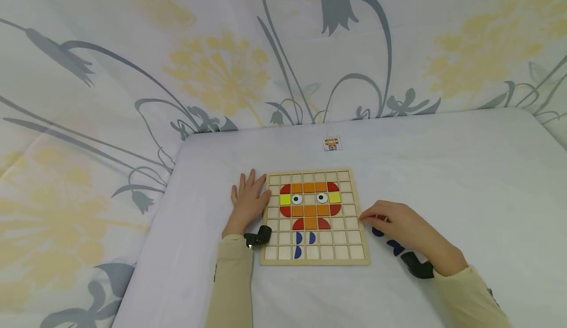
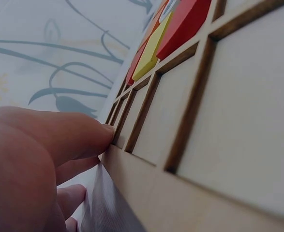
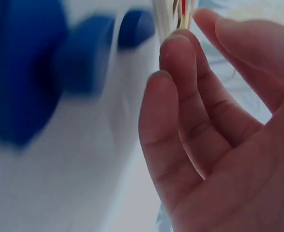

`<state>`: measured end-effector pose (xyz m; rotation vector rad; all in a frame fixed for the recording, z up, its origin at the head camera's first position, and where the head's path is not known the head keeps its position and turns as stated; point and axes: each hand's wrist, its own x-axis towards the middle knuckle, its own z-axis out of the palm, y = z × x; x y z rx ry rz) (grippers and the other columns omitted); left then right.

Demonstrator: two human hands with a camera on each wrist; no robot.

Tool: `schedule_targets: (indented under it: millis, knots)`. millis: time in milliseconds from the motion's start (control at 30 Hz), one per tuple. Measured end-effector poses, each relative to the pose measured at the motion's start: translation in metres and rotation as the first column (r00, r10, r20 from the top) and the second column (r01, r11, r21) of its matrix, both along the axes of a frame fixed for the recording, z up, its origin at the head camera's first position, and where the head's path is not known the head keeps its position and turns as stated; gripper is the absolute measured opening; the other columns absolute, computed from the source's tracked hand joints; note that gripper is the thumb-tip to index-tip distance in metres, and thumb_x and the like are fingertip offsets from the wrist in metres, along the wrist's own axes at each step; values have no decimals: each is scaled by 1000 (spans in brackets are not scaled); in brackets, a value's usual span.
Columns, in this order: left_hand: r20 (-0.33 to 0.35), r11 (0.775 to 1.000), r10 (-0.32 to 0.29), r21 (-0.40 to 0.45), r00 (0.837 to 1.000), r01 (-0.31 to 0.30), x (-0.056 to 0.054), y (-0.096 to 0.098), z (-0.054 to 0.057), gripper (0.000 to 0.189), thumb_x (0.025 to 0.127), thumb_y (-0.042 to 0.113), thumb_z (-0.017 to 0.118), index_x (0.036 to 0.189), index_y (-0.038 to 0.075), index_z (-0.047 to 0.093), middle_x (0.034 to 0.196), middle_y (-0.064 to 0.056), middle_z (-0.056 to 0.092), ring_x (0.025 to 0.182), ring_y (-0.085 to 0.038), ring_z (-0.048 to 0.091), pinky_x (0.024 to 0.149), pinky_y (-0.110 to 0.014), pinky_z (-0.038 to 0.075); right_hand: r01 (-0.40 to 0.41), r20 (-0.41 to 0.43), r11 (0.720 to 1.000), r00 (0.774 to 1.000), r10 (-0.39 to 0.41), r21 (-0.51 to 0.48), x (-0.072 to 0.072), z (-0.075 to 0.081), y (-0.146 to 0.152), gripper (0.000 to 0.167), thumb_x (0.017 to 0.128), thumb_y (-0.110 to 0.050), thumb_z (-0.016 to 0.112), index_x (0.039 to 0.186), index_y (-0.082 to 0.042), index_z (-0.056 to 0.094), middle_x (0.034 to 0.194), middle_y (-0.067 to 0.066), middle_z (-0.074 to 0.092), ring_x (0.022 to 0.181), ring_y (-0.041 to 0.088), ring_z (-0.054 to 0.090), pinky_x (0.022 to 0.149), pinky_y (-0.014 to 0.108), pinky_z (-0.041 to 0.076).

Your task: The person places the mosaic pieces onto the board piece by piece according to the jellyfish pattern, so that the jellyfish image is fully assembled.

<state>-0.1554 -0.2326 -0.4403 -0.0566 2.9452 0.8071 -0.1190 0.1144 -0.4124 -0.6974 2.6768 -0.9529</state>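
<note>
A square wooden grid board lies on the white-covered surface. Set in its cells are red, orange and yellow pieces, two round eye pieces and, lower down, several blue half-round pieces. My left hand lies at the board's left side with fingers spread, its thumb touching the frame. At the right edge is my right hand, its fingers bent loosely and its fingertips by the frame. No piece shows between those fingers in the right wrist view. Loose blue pieces lie beneath and beside that hand.
Beyond the board lies a small card printed with a coloured grid picture. Flower-patterned cloth rises behind the surface and along its left side. A dark wrist device overlaps the board's lower left edge.
</note>
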Motion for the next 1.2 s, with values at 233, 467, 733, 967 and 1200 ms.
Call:
schedule_targets:
  millis: [233, 467, 733, 967, 1200]
  knots:
    - [-4, 1000, 7, 3, 1000, -7, 0, -1, 1, 52, 91, 35, 43, 139, 17, 33, 149, -9, 9, 134, -29, -8, 101, -51, -8, 14, 39, 999, 999, -16, 51, -2, -3, 14, 16, 85, -24, 61, 100, -21, 64, 80, -11, 53, 69, 7, 47, 60, 25, 42]
    - [-5, 1000, 8, 7, 1000, -8, 1, -1, 3, 51, 92, 35, 42, 139, 18, 34, 149, -8, 9, 134, -28, -8, 101, -51, -8, -13, 76, 997, 997, 7, 79, -1, -5, 13, 22, 76, -26, 70, 96, -18, 63, 72, -9, 47, 65, 7, 44, 56, 22, 37]
    - [2, 1000, 9, -8, 1000, -9, 1, 1, 4, 51, 92, 34, 43, 139, 17, 34, 149, -8, 9, 134, -29, -7, 101, -52, -8, -9, 76, 990, 997, -2, 141, 3, -8, 7, 29, 74, -26, 72, 97, -17, 56, 63, -10, 45, 54, 5, 41, 49, 21, 34]
    - [3, 1000, 10, -6, 1000, -10, 0, 1, 2, 51, 91, 34, 43, 139, 17, 35, 148, -8, 10, 134, -29, -6, 101, -51, -8, 6, 33, 988, 999, -11, 153, 7, -10, 6, 20, 77, -23, 69, 91, -18, 55, 62, -11, 44, 51, 4, 40, 47, 21, 33]
    - [6, 1000, 10, -5, 1000, -10, 0, 1, 2, 51, 92, 34, 43, 139, 17, 34, 149, -9, 10, 134, -29, -7, 101, -51, -8, 32, 8, 987, 999, -33, 155, 8, -9, 4, 9, 81, -16, 61, 88, -18, 55, 62, -10, 43, 51, 5, 39, 48, 22, 33]
